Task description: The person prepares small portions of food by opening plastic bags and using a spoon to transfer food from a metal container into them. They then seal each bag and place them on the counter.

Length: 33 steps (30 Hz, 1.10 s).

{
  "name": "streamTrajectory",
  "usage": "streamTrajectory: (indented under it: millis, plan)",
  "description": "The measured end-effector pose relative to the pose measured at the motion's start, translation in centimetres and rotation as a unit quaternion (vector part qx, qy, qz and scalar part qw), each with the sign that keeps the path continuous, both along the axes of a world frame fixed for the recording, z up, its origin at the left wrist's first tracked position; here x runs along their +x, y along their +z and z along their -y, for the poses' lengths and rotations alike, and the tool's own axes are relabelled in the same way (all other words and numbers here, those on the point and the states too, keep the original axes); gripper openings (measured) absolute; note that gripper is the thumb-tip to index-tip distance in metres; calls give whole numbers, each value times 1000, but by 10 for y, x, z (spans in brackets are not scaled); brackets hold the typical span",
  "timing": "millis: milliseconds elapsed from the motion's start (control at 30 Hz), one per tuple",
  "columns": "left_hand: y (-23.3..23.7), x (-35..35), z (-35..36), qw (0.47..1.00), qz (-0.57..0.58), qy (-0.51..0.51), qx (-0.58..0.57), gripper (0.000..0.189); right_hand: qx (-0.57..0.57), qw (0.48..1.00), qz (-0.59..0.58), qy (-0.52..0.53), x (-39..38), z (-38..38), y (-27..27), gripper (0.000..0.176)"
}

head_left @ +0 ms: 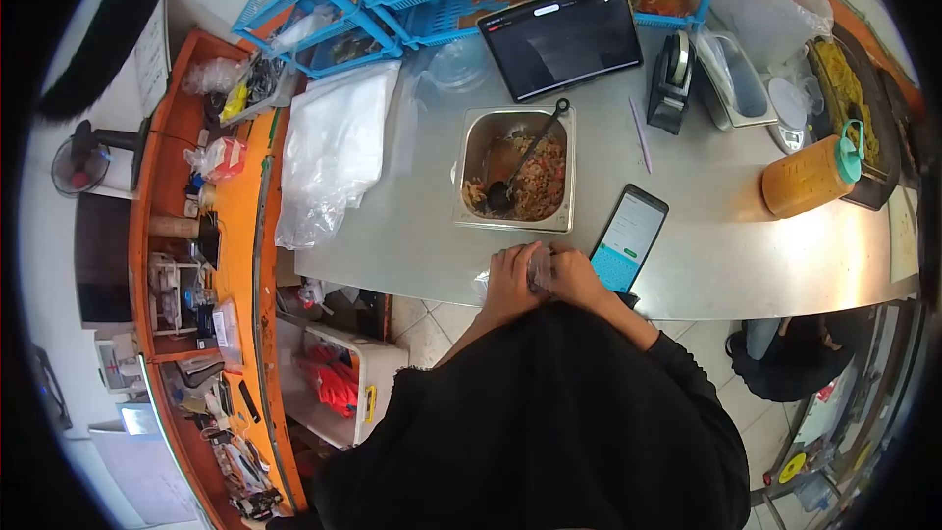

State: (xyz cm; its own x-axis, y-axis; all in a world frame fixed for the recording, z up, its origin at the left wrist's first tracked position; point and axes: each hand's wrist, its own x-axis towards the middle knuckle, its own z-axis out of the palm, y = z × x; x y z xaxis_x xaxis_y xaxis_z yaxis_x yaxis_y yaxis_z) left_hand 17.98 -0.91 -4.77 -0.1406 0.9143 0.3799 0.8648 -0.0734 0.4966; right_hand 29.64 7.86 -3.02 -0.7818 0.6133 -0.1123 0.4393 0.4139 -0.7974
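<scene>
At the front edge of the metal table, my left hand (pixel 510 280) and my right hand (pixel 574 277) are close together. The fingers of both are closed around a piece of clear plastic (pixel 539 267), which looks like a thin bag; its shape is partly hidden by the fingers. Just beyond them stands a square steel pan (pixel 515 226) of chopped, saucy food (pixel 542 177). A black ladle (pixel 531 150) leans in it, bowl down in the food, handle over the far rim. To the right of my right hand lies a phone (pixel 629 236) with a lit screen and keyboard.
Clear plastic bags (pixel 334 142) are stacked left of the pan. Behind are a tablet (pixel 561 39), a tape dispenser (pixel 672 83) and blue baskets (pixel 451 10). An orange-filled bottle (pixel 807 179), a scale (pixel 788 113) and a pen (pixel 641 134) are to the right. Another person (pixel 790 358) is below right.
</scene>
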Motion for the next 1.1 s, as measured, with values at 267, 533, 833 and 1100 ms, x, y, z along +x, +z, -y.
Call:
streamTrajectory:
  millis: [267,533,833,1100]
  plan:
    - [12,-7,9,999,38,-1,-16,72,139,978,-154,3,13,6,10,8]
    - [8,-39,13,999,32,-25,-27,75,63,981,-157,-91,1,8,10,17]
    - [5,-54,10,997,65,-47,-18,75,-168,956,-227,-79,3,8,11,39]
    - [5,-60,10,997,18,-10,-79,75,-289,906,-237,-199,17,0,4,36]
